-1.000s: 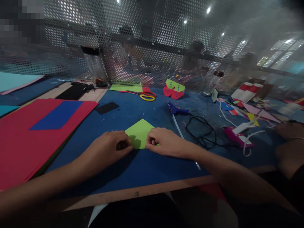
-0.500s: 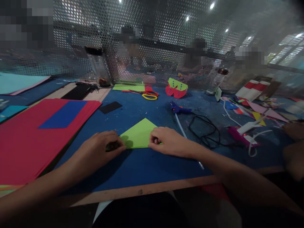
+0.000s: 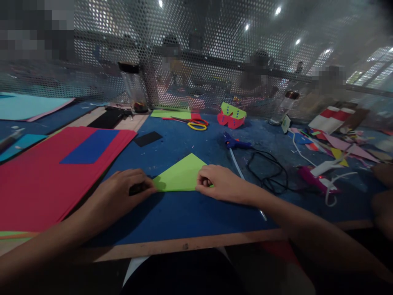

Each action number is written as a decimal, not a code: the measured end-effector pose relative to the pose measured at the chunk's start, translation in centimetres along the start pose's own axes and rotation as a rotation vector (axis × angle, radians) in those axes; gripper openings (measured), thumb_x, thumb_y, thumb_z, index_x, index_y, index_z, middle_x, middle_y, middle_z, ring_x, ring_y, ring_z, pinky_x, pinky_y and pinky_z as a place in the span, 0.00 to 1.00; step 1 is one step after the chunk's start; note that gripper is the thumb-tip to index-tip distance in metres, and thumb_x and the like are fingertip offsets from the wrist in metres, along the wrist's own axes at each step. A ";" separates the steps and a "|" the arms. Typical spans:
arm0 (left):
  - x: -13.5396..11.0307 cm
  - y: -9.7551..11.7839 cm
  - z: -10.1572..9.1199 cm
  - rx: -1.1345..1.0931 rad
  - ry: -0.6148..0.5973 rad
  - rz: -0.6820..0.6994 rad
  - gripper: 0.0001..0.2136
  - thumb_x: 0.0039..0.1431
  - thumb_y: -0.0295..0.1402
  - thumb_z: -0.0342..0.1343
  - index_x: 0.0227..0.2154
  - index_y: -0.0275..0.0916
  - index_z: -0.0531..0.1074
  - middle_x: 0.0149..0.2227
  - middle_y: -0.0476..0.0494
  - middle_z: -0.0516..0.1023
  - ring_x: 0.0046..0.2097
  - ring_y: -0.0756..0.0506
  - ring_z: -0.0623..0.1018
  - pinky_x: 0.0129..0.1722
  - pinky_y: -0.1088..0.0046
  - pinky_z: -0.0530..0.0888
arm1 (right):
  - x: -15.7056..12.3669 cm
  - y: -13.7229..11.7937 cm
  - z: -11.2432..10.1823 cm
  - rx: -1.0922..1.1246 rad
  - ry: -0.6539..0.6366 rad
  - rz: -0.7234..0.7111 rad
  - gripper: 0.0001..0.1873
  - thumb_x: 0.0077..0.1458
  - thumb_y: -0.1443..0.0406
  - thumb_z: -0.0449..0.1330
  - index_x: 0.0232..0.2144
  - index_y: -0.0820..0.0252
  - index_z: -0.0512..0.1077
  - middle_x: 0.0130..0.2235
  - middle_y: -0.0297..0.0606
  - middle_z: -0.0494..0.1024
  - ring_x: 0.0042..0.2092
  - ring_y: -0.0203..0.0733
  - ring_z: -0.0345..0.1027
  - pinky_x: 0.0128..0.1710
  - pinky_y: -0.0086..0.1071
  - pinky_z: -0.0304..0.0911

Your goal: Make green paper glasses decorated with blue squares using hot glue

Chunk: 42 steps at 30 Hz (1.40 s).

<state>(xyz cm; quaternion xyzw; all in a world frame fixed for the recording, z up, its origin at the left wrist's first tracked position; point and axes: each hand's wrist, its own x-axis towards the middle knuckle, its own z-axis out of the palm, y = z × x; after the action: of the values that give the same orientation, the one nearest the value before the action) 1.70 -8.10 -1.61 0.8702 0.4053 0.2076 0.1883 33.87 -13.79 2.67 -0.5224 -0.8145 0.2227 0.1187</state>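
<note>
A folded piece of light green paper (image 3: pixel 181 174) lies on the blue table top (image 3: pixel 184 213) in front of me, its point aimed away from me. My left hand (image 3: pixel 123 194) rests at the paper's left corner with its fingers curled and its fingertips pressed down at the folded edge. My right hand (image 3: pixel 219 182) presses on the paper's right corner, fingers bent together over it.
A stack of red sheets (image 3: pixel 39 180) with a blue rectangle (image 3: pixel 89 146) lies at left. Scissors (image 3: pixel 196 123), a paper craft (image 3: pixel 231 115), a blue glue gun (image 3: pixel 235 143) with black cord (image 3: pixel 270 172) and paper scraps (image 3: pixel 331 143) lie behind and right. A perforated metal screen (image 3: pixel 196 61) stands at the back. Another person's arm (image 3: pixel 382 192) is at far right.
My left hand has slid left along the paper's near edge, uncovering more of the green sheet. The right hand has stayed on the right corner. The view shifted slightly.
</note>
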 end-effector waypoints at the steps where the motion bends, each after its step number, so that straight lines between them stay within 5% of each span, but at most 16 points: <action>1: -0.1 -0.1 0.0 0.007 -0.001 -0.004 0.15 0.69 0.49 0.61 0.35 0.45 0.82 0.38 0.44 0.84 0.41 0.39 0.81 0.42 0.63 0.75 | 0.0 0.0 0.0 -0.002 0.000 0.002 0.07 0.65 0.67 0.65 0.32 0.59 0.74 0.37 0.35 0.79 0.39 0.39 0.68 0.38 0.32 0.54; 42: -1.9 -1.5 -1.2 0.061 0.042 -0.078 0.14 0.71 0.49 0.57 0.37 0.48 0.80 0.41 0.42 0.84 0.46 0.35 0.80 0.43 0.61 0.73 | 0.1 0.4 0.2 0.006 0.007 -0.014 0.07 0.65 0.67 0.65 0.32 0.59 0.74 0.37 0.35 0.79 0.39 0.39 0.69 0.39 0.33 0.56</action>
<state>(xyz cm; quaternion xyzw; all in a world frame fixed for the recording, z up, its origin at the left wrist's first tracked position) -0.96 -8.50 -1.76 0.8546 0.4487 0.2057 0.1612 34.04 -13.65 2.31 -0.5172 -0.8170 0.2225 0.1245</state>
